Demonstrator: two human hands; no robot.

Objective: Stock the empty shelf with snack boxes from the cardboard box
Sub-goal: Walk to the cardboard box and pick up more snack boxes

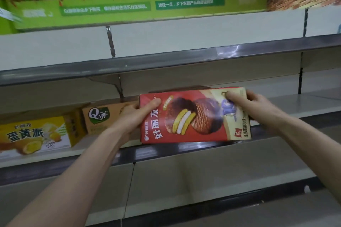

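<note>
A red snack box (193,116) is held sideways between 2 hands at the edge of the shelf (295,106). The left hand (136,114) grips its left end, thumb on the front; the right hand (247,101) pinches its top right corner. Its base possibly touches the shelf.

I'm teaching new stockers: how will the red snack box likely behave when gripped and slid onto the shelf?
The red snack box is probably stiff: its edges look straight under the grip of the left hand and right hand. Its glossy face may be a little slippery. Flat-sided, it should slide, not roll.
</note>
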